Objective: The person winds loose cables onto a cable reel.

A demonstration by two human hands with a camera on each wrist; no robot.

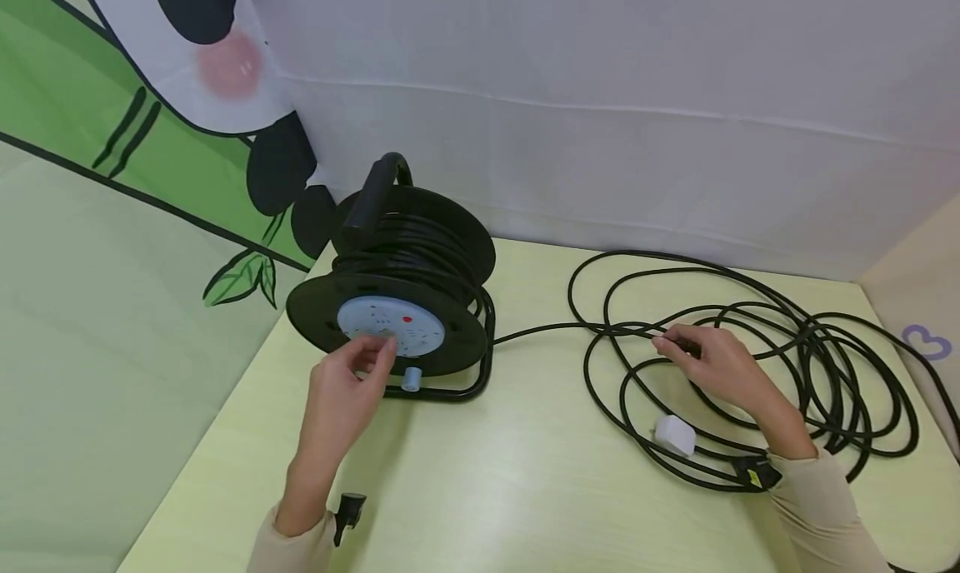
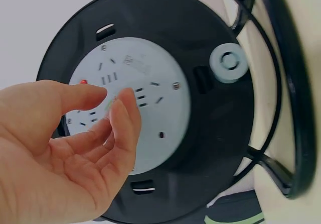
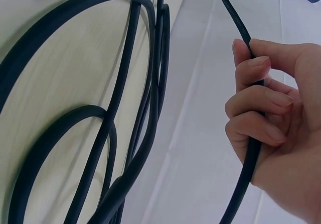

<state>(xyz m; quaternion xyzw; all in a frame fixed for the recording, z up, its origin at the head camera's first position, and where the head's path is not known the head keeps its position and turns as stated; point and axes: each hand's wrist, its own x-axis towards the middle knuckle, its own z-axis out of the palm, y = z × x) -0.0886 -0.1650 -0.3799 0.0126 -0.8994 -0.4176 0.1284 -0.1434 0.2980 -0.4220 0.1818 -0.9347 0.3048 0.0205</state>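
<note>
A black cable reel (image 1: 307, 311) stands at the left of the table, with cable wound between its two discs. Its front carries a pale blue socket panel (image 2: 170, 98) with a red button, and a small pale blue knob (image 1: 411, 379) sits near the disc's rim. Before the panel hovers my left hand (image 1: 347, 394), thumb and fingers loosely curved with a gap between them and nothing held. The knob is apart from it. My right hand (image 3: 281, 103) grips the black cable (image 3: 244, 176), its fingers curled round it. From there the cable (image 1: 536, 331) runs left to the reel.
Loose loops of cable (image 1: 832, 373) spread over the right side of the pale table (image 1: 510, 481). Among them lies a white plug (image 1: 675, 435). A white cloth wall (image 1: 600, 173) rises behind the table, and a printed cloth (image 1: 97, 306) hangs at the left.
</note>
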